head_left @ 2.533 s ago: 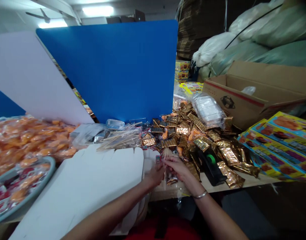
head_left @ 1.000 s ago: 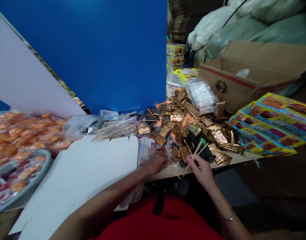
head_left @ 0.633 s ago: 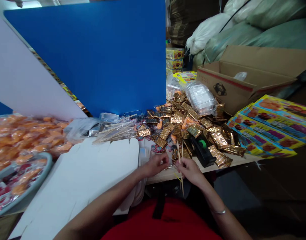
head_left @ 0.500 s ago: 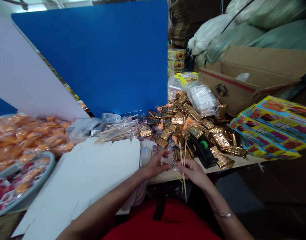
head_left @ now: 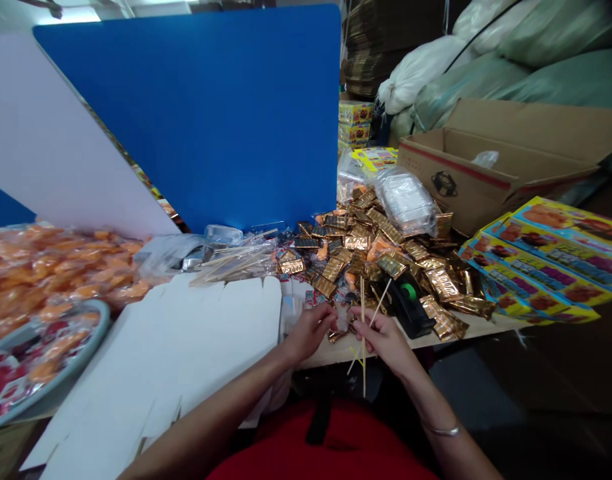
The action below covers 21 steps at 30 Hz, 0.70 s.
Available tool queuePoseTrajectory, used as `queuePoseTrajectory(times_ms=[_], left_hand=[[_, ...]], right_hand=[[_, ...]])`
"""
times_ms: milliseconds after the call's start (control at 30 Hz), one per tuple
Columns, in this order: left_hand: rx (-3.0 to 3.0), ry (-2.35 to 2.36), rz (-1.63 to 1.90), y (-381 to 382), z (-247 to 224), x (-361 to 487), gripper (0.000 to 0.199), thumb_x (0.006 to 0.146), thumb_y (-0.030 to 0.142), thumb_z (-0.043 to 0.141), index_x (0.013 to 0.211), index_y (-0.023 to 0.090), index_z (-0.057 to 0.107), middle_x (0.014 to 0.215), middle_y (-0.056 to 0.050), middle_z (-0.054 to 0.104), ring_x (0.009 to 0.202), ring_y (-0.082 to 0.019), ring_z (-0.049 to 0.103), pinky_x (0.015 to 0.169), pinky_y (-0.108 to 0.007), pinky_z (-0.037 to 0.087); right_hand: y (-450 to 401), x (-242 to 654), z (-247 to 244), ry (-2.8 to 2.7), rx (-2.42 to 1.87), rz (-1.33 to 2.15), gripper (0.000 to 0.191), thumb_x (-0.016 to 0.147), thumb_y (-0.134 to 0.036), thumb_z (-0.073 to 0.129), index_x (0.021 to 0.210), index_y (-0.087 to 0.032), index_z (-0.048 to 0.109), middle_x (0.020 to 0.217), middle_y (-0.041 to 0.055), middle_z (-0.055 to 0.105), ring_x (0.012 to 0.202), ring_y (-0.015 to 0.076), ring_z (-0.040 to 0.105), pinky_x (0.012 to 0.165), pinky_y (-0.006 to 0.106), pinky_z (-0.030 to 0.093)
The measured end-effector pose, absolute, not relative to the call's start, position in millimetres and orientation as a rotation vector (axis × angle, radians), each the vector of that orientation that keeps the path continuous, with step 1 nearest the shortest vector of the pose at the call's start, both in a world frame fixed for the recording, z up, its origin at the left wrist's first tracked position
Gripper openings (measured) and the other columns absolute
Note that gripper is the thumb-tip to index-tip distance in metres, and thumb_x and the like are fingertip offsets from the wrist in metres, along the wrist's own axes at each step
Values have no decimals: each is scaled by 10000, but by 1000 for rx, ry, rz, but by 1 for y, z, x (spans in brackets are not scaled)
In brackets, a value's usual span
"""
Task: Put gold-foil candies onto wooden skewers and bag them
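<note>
My right hand (head_left: 385, 339) is closed round thin wooden sticks (head_left: 363, 363), one nearly upright and another slanting across it. A small yellow strip shows beside their lower ends. Facing it, a short gap away, my left hand (head_left: 312, 331) has thumb and fingers pinched together; what they hold, if anything, is too small to make out. Just beyond both hands lies a heap of gold-wrapped packets (head_left: 356, 243) with orange pieces among them. A black tape dispenser (head_left: 409, 310) with a green core stands right of my right hand.
White flat cardboard (head_left: 206, 340) covers the left front. Bagged orange pieces (head_left: 61, 260) and a grey basin (head_left: 105, 323) lie farther left. More sticks (head_left: 236, 261) rest behind the cardboard. An open carton (head_left: 456, 170) and yellow printed boxes (head_left: 546, 260) stand right; a blue panel (head_left: 201, 120) rises behind.
The sticks in my right hand have spread into a wider cross. My left fingers have closed from a more open curl into a pinch. The view has shifted slightly.
</note>
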<state>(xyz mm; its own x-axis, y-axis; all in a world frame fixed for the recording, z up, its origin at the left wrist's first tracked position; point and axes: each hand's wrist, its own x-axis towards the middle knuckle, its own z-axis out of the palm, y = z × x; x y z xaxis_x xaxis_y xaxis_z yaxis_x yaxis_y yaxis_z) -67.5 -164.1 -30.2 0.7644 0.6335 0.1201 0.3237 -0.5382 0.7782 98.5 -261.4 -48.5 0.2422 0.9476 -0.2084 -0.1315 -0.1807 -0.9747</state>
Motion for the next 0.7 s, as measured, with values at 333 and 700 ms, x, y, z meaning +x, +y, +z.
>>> queuePoseTrajectory(times_ms=[333,700], left_hand=[[2686,558,149,-160,-32,-59,148,877,220,505,814,165,627,863,-74,645,901,-223,569,841,-362,419],[2747,425,-51,-180,-44,-11,137,856,169,504,884,163,638,903,-72,667,896,-237,593,816,-358,440]], right_hand=[[-272,147,-62,-892,-1544,927,403,795,-558,562,901,-169,574,631,0,599,458,111,492,439,225,380],[-366,160,-97,-931,-1874,801,268,920,-380,394,821,-192,557,576,-13,584,574,127,529,581,226,387]])
